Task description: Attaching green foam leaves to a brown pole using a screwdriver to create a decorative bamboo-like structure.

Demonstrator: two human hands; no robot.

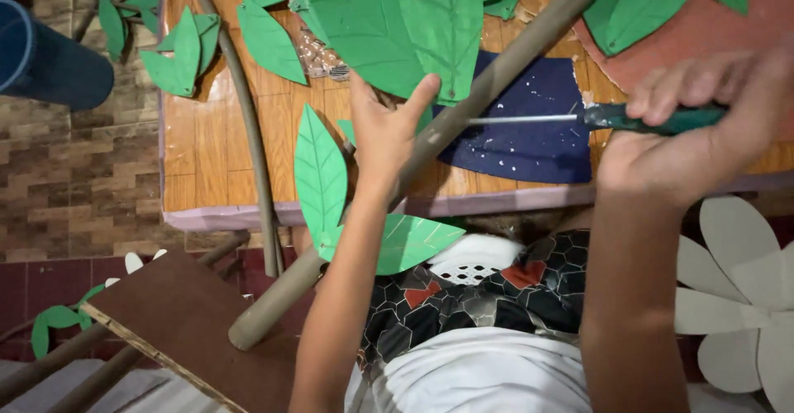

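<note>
Brown and paper-wrapped, a long tube shaped like a branch (463,107) runs slantwise from the top right of my view down to the lower left, its upper stretch lying across the wooden bench (207,148) and its lower end hanging past the bench edge beside a dark brown board (182,314). My left hand (385,132) is clasped around the middle of the branch, thumb up beside a green foam leaf (413,24), which I judge steadies it where the tool meets it. My right hand (695,124) is clenched around the green handle of a screwdriver (595,117), held level so its metal shaft points left, the tip touching the branch just beside my left thumb. Under the shaft lies a dark blue speckled sheet (529,132). More green leaves surround the branch, one long leaf (321,173) near my left wrist. A thinner curved tube (248,115) lies to the left. Pale petal cutouts (736,289) sit at lower right.
</note>
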